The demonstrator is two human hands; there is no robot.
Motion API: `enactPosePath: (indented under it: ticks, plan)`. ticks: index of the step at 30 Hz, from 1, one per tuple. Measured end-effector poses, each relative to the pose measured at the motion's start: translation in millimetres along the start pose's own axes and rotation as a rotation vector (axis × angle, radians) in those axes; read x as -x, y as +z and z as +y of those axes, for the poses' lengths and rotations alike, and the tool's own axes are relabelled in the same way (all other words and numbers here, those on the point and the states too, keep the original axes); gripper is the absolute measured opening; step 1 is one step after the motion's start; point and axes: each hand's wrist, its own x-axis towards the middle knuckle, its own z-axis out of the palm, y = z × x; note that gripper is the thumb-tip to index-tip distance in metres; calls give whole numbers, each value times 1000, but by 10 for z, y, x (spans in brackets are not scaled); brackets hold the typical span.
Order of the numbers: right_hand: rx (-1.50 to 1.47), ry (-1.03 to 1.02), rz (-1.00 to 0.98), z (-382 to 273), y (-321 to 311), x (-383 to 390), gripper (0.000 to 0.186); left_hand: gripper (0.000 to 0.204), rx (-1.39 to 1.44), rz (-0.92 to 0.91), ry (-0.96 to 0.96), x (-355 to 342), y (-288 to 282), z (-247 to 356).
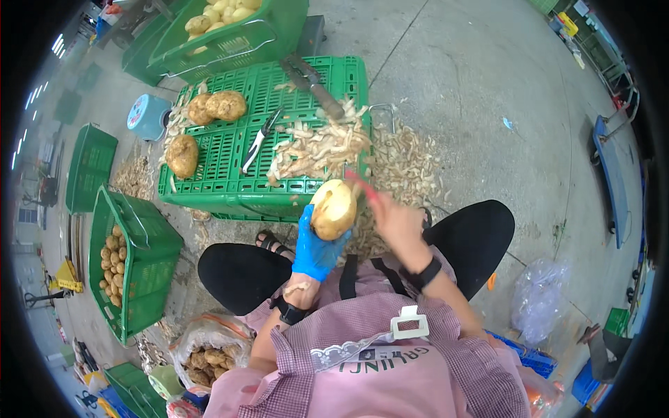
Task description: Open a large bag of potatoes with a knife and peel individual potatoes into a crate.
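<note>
My left hand (pixel 317 252), in a blue glove, is closed around a partly peeled potato (pixel 336 217) and holds it upright above my lap. Pale flesh shows over its top and front; brown skin remains lower down. My bare right hand (pixel 403 231) grips a red peeler (pixel 362 182) beside the potato's upper right; motion blurs the tool. In front of me stands an upturned green crate (pixel 230 198). On it lie unpeeled potatoes (pixel 226 105), a black-and-white hand tool (pixel 261 141), a dark-bladed knife with a brown handle (pixel 324 101) and a heap of peelings (pixel 317 150).
Behind stands a green crate (pixel 230 45) of peeled potatoes. Another green crate (pixel 143 279) of unpeeled potatoes is at left, near a potato sack (pixel 209 355). A blue stool (pixel 148 117) stands beyond. Peelings (pixel 404 167) litter the floor; a blue trolley (pixel 610 181) is far right.
</note>
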Motion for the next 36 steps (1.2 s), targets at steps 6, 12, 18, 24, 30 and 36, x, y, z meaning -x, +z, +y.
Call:
enactPosePath:
  ticks: [6,12,18,24,30,36]
  plan:
    - [-121,-127,-20,-84,-113,-28,23,52,-83,-68,6,-38,-128,-7]
    - [-137,-56,18,151,70,-181,22,51,-185,-21,26,-55,-139,78]
    - [-153,66,-214,229,207,-104,28,46,-722,319,343,-201,-291,-236]
    - [-51,-233,79,-15,314,253,19,48,-66,70,144,-9,-181,-8]
    - [-14,19,-48,373,237,-120,22,45,-141,117,35,-124,-114,-40]
    - [-173,-353,83,-215,-80,105,20,43,-65,-6,82,-119,-228,18]
